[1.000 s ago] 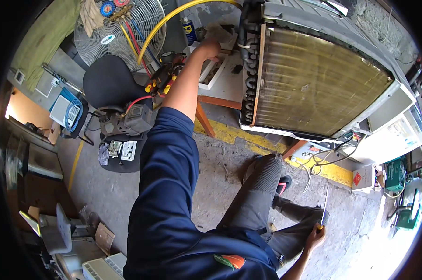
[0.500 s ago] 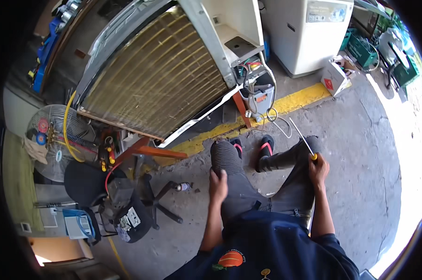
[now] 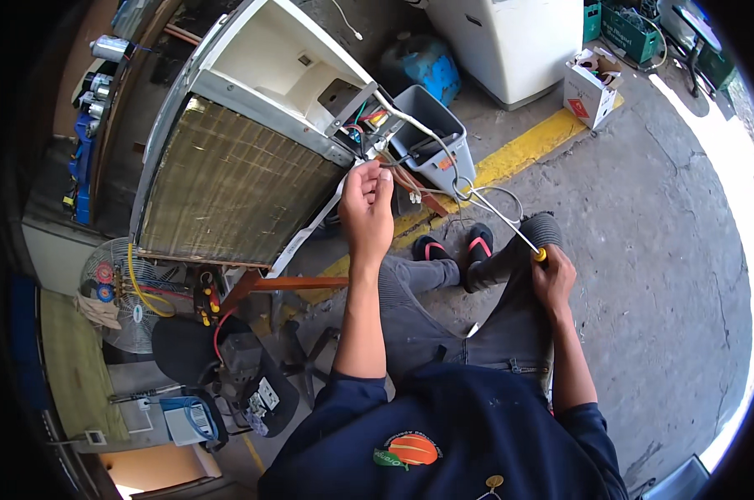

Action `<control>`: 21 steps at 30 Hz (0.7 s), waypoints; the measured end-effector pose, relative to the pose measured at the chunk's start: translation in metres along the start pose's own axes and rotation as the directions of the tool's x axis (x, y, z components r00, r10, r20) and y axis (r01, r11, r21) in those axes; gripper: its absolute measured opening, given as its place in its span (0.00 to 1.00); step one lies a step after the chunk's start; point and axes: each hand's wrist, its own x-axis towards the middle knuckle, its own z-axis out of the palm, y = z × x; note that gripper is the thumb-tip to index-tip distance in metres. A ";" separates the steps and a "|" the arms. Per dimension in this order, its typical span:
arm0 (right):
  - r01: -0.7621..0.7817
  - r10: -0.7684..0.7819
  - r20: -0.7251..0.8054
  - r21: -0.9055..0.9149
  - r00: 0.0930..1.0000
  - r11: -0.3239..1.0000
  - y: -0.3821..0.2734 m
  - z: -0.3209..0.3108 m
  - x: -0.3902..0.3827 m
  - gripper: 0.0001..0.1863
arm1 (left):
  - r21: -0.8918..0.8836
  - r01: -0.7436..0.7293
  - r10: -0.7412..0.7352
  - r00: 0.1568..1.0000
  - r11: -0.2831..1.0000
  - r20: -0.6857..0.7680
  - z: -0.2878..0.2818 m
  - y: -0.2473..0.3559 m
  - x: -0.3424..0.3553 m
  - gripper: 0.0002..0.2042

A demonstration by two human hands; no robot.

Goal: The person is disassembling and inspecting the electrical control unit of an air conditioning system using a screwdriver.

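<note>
My right hand [image 3: 553,279] is closed round the yellow handle of a screwdriver [image 3: 510,223]; its long metal shaft points up and to the left, above my right knee. My left hand [image 3: 367,212] is raised at the lower right corner of an air-conditioner unit. Its fingers are curled beside a bundle of wires [image 3: 368,125]; what they pinch, if anything, is hidden. The unit's finned coil [image 3: 235,179] faces me, with a white open compartment [image 3: 277,54] behind it. A looped grey cable [image 3: 435,137] hangs from the corner past the screwdriver's tip.
Behind the wires stand a grey bin [image 3: 456,158] and a blue tank [image 3: 427,71]. A white appliance [image 3: 510,50] and a carton [image 3: 592,87] are farther right. Orange-brown supports [image 3: 298,283] hold the unit. At left are a fan [image 3: 131,308] and a black chair [image 3: 177,342].
My left hand has left my left thigh and reached up to the wires. The view has shifted, and my right hand still holds the screwdriver.
</note>
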 end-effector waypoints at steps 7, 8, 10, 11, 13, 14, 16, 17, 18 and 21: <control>0.010 -0.010 0.001 0.069 1.000 0.998 0.006 0.002 0.002 0.06 | 0.440 -0.143 0.132 0.990 0.886 0.056 0.035 0.029 0.019 0.25; 0.006 -0.006 0.005 0.073 1.000 0.997 0.007 0.003 0.003 0.06 | 0.446 -0.141 0.128 0.990 0.884 0.059 0.036 0.032 0.022 0.25; 0.003 -0.005 0.023 0.085 1.000 0.996 0.007 0.004 0.006 0.06 | 0.610 -0.124 0.035 0.987 0.783 0.156 0.037 0.035 0.033 0.28; 0.003 -0.006 0.033 0.090 0.999 0.996 0.008 0.005 0.007 0.06 | 0.683 -0.122 -0.019 0.980 0.720 0.196 0.037 0.036 0.038 0.30; -0.002 -0.002 0.046 0.099 0.999 0.995 0.010 0.005 0.008 0.06 | 0.752 -0.125 -0.081 0.969 0.647 0.231 0.041 0.033 0.041 0.31; -0.008 0.003 0.048 0.107 0.999 0.994 0.011 0.006 0.008 0.06 | 0.729 -0.129 -0.077 0.967 0.672 0.242 0.045 0.029 0.040 0.32; -0.021 0.015 0.052 0.119 0.999 0.993 0.014 0.007 0.007 0.07 | 0.679 -0.134 -0.069 0.962 0.722 0.263 0.055 0.019 0.035 0.34; -0.028 0.021 0.054 0.124 0.998 0.992 0.015 0.007 0.008 0.07 | 0.652 -0.136 -0.065 0.959 0.746 0.275 0.061 0.014 0.034 0.35; -0.032 0.024 0.064 0.129 0.998 0.991 0.015 0.007 0.008 0.07 | 0.659 -0.130 -0.074 0.959 0.741 0.273 0.063 0.009 0.032 0.35; -0.048 0.041 0.046 0.164 0.998 0.985 0.016 0.006 0.009 0.07 | 0.412 -0.145 0.048 0.970 0.899 0.236 0.077 -0.008 0.029 0.29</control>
